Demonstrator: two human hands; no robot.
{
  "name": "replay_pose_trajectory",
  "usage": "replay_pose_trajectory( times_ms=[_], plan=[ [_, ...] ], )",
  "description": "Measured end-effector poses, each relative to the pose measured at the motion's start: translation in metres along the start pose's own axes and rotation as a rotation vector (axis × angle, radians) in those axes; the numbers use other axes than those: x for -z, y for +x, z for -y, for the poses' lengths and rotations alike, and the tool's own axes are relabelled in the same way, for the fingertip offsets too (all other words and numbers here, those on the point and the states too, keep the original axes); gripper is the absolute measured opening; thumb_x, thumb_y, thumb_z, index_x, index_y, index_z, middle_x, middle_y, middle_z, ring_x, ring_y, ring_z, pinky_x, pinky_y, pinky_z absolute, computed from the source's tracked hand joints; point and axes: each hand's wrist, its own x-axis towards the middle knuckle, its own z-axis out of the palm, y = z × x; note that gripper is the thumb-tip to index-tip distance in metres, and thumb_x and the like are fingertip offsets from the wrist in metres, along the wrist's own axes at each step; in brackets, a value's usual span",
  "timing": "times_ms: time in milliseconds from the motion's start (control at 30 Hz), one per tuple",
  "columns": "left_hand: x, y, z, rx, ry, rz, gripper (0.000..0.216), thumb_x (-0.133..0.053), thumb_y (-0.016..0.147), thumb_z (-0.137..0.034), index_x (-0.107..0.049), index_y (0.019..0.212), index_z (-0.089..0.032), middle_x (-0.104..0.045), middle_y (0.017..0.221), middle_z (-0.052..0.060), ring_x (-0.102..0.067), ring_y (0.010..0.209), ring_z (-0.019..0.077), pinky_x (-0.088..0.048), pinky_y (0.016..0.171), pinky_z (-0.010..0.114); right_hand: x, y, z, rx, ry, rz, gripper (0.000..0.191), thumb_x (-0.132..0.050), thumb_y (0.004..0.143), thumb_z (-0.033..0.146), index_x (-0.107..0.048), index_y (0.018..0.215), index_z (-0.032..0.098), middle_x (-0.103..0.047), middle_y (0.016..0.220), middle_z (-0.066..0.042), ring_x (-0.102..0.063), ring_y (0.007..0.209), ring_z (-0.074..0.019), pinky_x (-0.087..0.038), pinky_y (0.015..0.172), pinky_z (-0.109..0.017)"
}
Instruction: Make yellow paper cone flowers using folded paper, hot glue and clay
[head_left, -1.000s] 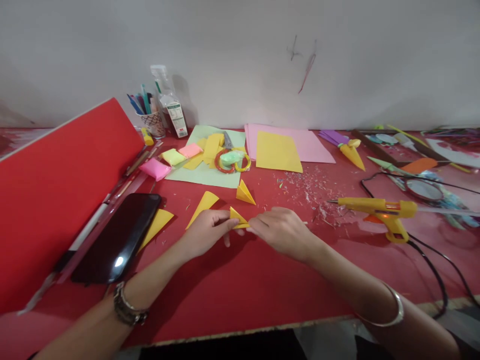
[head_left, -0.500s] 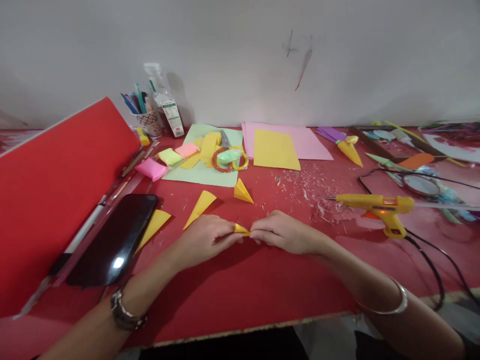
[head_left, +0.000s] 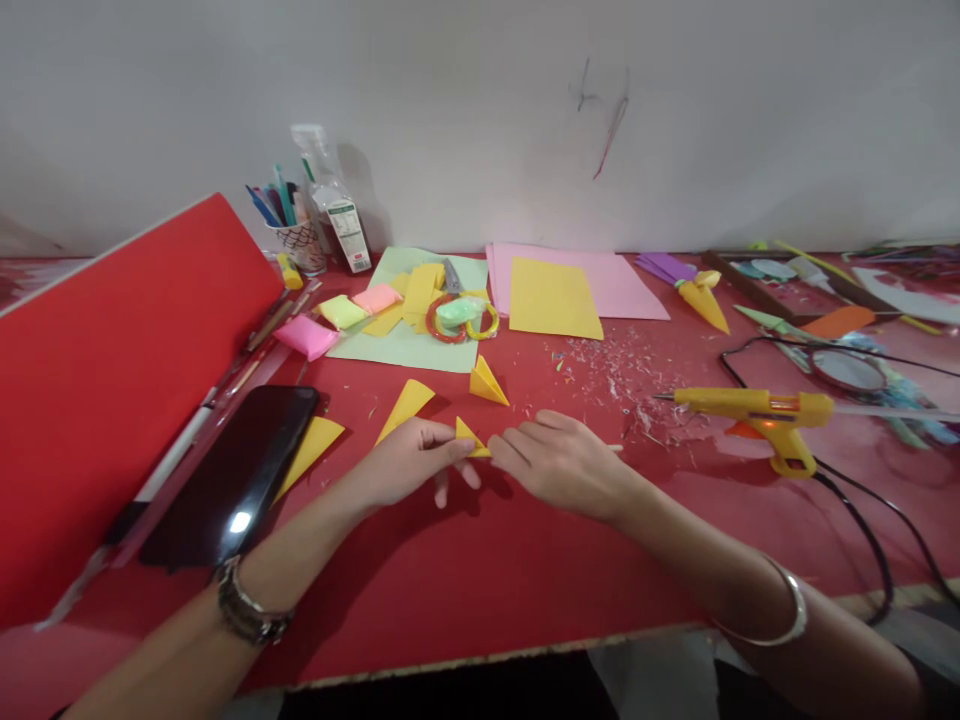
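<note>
A small folded piece of yellow paper [head_left: 465, 433] is held up between my hands, just above the red tabletop. My left hand [head_left: 412, 462] pinches its wide, pointed end between thumb and forefinger, the other fingers hanging loosely below. Curled into a fist, my right hand [head_left: 559, 458] closes on the narrow end, which disappears into its fingers. A thin pale stick end [head_left: 616, 448] pokes out beyond the right hand; its other end is hidden. Just past the hands lies a folded yellow paper piece [head_left: 488, 382], and a rolled yellow paper cone [head_left: 407, 404] is by the left hand.
To the left are a black phone [head_left: 232, 470], another yellow paper piece [head_left: 311, 455] and a red board [head_left: 127, 370]. A yellow glue gun [head_left: 757, 405] with its cord lies right. Behind are scissors [head_left: 450, 318], yellow sheet [head_left: 555, 298] and paper scraps [head_left: 630, 380].
My left hand has loosened its lower fingers and more of the yellow paper shows above its thumb. The right hand has turned knuckles up, and a stick end now shows beyond it.
</note>
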Motion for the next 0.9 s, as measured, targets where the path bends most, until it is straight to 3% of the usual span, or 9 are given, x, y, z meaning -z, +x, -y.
replay_pose_trajectory(
  times_ms=[100,333,467,600,667,767,900],
  plan=[
    [-0.001,-0.001,-0.001,-0.03,0.002,-0.001,0.031,-0.043,0.081,-0.034,-0.058,0.063,-0.013,-0.067,0.067,0.001,-0.048,0.036,0.0037,-0.04,0.049,0.019,0.001,0.0,0.001,-0.025,0.027,0.045,0.029,-0.033,0.084,0.009,-0.054,0.065,0.014,-0.053,0.05,0.0,-0.042,0.044,-0.0102,-0.023,0.05,-0.026],
    [-0.005,-0.001,0.001,-0.176,0.19,-0.07,0.033,-0.04,0.084,-0.028,-0.061,0.063,-0.013,-0.063,0.058,-0.001,-0.048,0.04,0.0045,-0.038,0.047,0.017,-0.001,-0.002,-0.006,-0.186,0.256,0.313,0.031,-0.034,0.088,0.031,-0.056,0.071,0.016,-0.054,0.052,0.001,-0.042,0.045,-0.0093,-0.019,0.047,-0.024],
    [-0.005,0.0,0.005,-0.371,0.429,-0.099,0.032,-0.039,0.085,-0.029,-0.064,0.069,-0.015,-0.067,0.064,-0.001,-0.052,0.046,0.0055,-0.039,0.052,0.017,0.003,-0.001,-0.011,-0.276,0.591,0.428,0.03,-0.034,0.088,0.03,-0.056,0.072,0.017,-0.054,0.056,0.002,-0.045,0.05,-0.0079,-0.024,0.05,-0.021],
    [-0.004,-0.001,0.006,-0.628,0.783,-0.117,0.034,-0.038,0.085,-0.037,-0.065,0.082,-0.017,-0.068,0.066,0.001,-0.056,0.055,0.0111,-0.036,0.054,0.021,0.009,0.001,-0.016,-0.31,1.043,0.532,0.034,-0.032,0.088,0.025,-0.053,0.064,0.014,-0.044,0.047,0.005,-0.042,0.045,-0.0049,-0.031,0.05,-0.017],
    [-0.004,-0.002,0.006,-0.668,0.898,-0.139,0.038,-0.035,0.086,-0.039,-0.065,0.082,-0.018,-0.068,0.066,0.001,-0.056,0.054,0.0127,-0.035,0.052,0.023,0.01,0.001,-0.017,-0.348,1.178,0.586,0.036,-0.031,0.088,0.026,-0.052,0.063,0.014,-0.041,0.045,0.006,-0.041,0.041,-0.0043,-0.032,0.047,-0.015],
    [-0.004,-0.003,0.004,-0.567,0.84,-0.133,0.035,-0.035,0.086,-0.037,-0.065,0.081,-0.019,-0.068,0.066,0.0,-0.057,0.055,0.0119,-0.036,0.052,0.022,0.007,0.0,-0.016,-0.355,1.088,0.526,0.033,-0.033,0.088,0.027,-0.056,0.068,0.014,-0.052,0.054,0.003,-0.048,0.05,-0.0058,-0.034,0.052,-0.017],
    [-0.003,-0.002,0.001,-0.267,0.435,-0.057,0.033,-0.041,0.084,-0.032,-0.062,0.066,-0.015,-0.065,0.058,-0.001,-0.058,0.051,0.0079,-0.04,0.051,0.017,0.003,0.0,-0.011,-0.295,0.573,0.375,0.022,-0.039,0.086,0.028,-0.057,0.085,0.016,-0.062,0.07,-0.001,-0.052,0.059,-0.0105,-0.031,0.056,-0.022]
  ],
)
